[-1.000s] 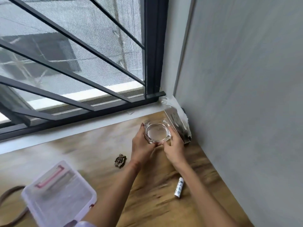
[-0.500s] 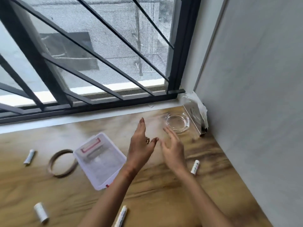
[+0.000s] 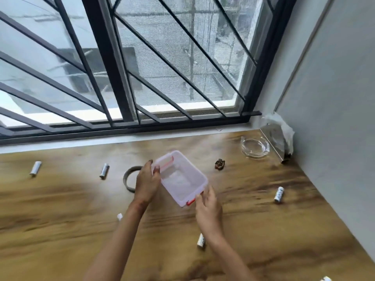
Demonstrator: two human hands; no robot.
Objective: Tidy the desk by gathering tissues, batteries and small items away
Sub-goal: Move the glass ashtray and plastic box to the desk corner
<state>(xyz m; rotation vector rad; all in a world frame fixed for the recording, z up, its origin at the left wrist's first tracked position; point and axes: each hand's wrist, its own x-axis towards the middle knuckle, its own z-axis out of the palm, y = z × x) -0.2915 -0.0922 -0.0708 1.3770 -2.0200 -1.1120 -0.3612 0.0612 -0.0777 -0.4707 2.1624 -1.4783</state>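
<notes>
Two hands hold a clear box (image 3: 194, 173) at mid-desk.
Well out at the box's 9 o'clock lies the left battery (image 3: 35, 168), with the next battery (image 3: 104, 170) nearer in. A ring (image 3: 127, 177) sits just beside the left hand (image 3: 146, 183), which grips the box's 10 o'clock rim, thumb over the edge. The right hand (image 3: 208, 207) clasps the 5 o'clock corner by a red latch (image 3: 190, 202). The near battery (image 3: 201, 241) lies at 6 o'clock by the right wrist. A charm (image 3: 219, 164) lies at 2 o'clock. Farther that way a glass dish (image 3: 254, 148) sits just beside the tissue holder (image 3: 278, 142) in the corner. The right battery (image 3: 279, 194) lies at 3 o'clock.
</notes>
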